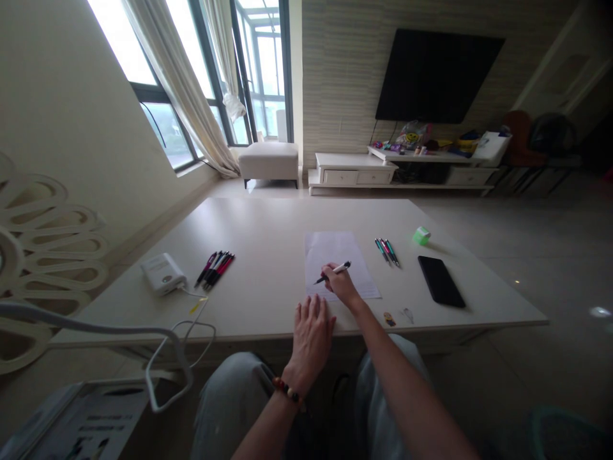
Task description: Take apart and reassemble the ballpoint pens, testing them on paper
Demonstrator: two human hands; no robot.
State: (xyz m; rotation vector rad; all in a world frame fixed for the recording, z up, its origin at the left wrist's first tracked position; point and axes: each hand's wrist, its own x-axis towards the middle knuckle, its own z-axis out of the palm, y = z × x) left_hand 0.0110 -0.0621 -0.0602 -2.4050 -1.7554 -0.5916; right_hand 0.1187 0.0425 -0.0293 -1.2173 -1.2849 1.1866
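A white sheet of paper (335, 246) lies on the pale table (268, 255). My right hand (341, 284) is closed around a white pen with black ends (343, 267), its dark tip at the paper's lower left part. My left hand (313, 329) lies flat, fingers stretched, over the table's near edge, with its fingertips at the sheet's lower edge. Several pens (387, 252) lie right of the paper. Farther left, another bunch of pens (218, 270) rests together. What is written on the sheet is too faint to read.
A black phone (440, 281) and a small green container (422, 236) lie on the right. Near the front edge are a small figure sticker (389, 319) and a small clear item (407, 314). At left sits a white charger-like box (163, 275) with a white cable (184, 345) trailing off the edge.
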